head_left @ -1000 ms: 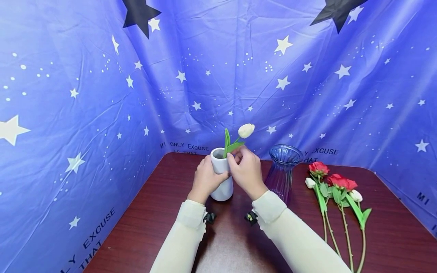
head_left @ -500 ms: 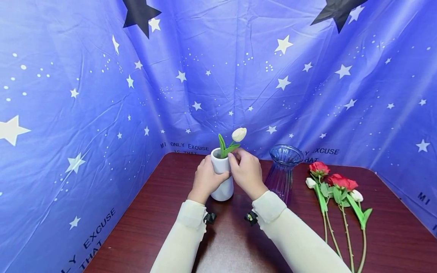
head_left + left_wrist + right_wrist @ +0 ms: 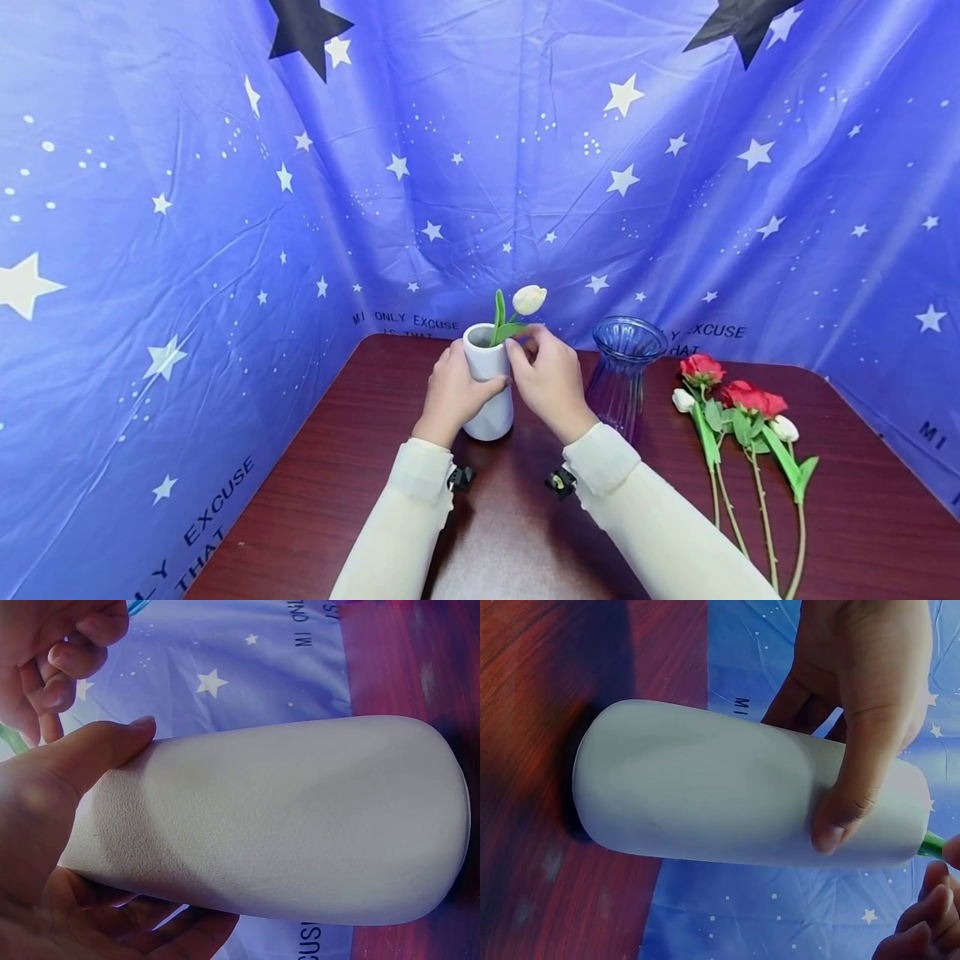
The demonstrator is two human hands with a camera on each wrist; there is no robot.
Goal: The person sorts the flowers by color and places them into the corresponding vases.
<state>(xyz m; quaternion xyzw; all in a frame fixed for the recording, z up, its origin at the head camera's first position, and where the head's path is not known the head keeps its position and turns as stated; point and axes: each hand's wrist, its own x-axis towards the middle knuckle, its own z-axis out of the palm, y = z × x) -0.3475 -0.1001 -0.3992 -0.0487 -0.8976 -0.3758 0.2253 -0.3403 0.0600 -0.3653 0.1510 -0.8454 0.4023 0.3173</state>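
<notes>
A white vase (image 3: 491,408) stands upright on the table, and my left hand (image 3: 456,392) grips its upper part, thumb across the near side. In the left wrist view, fingers and thumb wrap round opposite sides of the vase (image 3: 300,825). A white tulip (image 3: 529,300) with green leaves leans to the right out of the vase's mouth, its lower stem hidden inside. At the rim, my right hand (image 3: 551,375) pinches the tulip low by its leaves. In the right wrist view only a bit of green tulip (image 3: 931,844) shows beside the right fingertips (image 3: 930,904).
Just right of my right hand stands a blue-purple glass vase (image 3: 628,367). Farther right lie red roses (image 3: 752,400) and white tulips (image 3: 783,429) with long stems on the dark red wooden table (image 3: 300,500). A blue star-patterned cloth (image 3: 510,167) surrounds the table.
The tulip tipped left and lower, then swung back right. My right hand has shifted slightly right. The left hand and white vase have stayed put.
</notes>
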